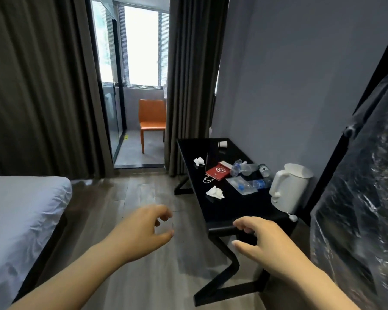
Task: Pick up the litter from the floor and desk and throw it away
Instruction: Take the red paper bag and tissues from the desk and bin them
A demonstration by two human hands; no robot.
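Since the left hand (143, 229) and right hand (262, 240) hover loosely curled and empty at the black desk's (224, 211) near end, take the nearest crumpled tissue (215, 193) first (soft, so one pinch should do). Beyond it on the desk lie crushed clear bottles (244, 186), a red paper bag (217, 173), another white wad (198, 161) and a tipped cup (222, 144).

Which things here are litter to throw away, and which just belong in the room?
Litter, likely: near crumpled tissue, far crumpled tissue, plastic bottles, red paper bag, tipped paper cup.
Just there: white kettle, orange chair, bed, desk.
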